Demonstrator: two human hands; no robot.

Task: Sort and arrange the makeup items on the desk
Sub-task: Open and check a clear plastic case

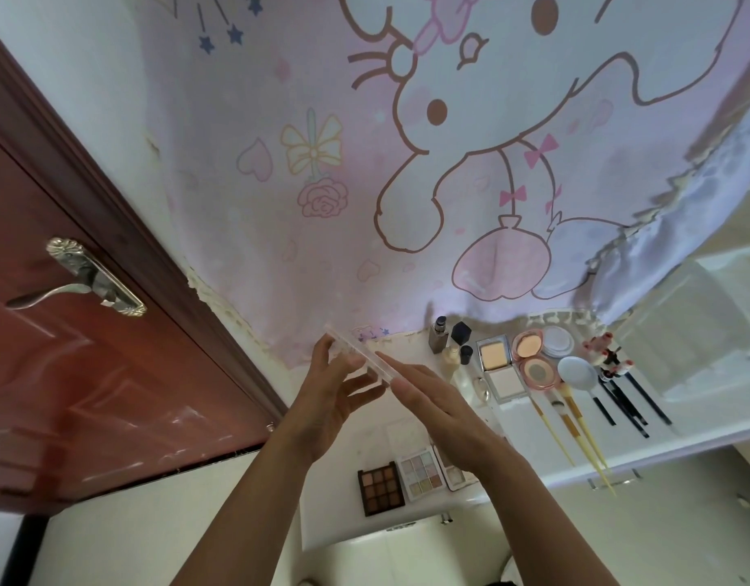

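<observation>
— Above the desk, near its left edge, how do we hold the clear case?
— Our left hand pinches one end. Our right hand lies straight-fingered along it, steadying it.
— Where is room?
— Probably between the palettes at the front edge and the compacts at the back edge.

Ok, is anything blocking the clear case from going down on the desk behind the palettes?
Nothing visible does. The clear case is held up between the left hand and right hand, and the desk behind the brown palette and pastel palette looks bare; the right forearm hides the rest.
</observation>
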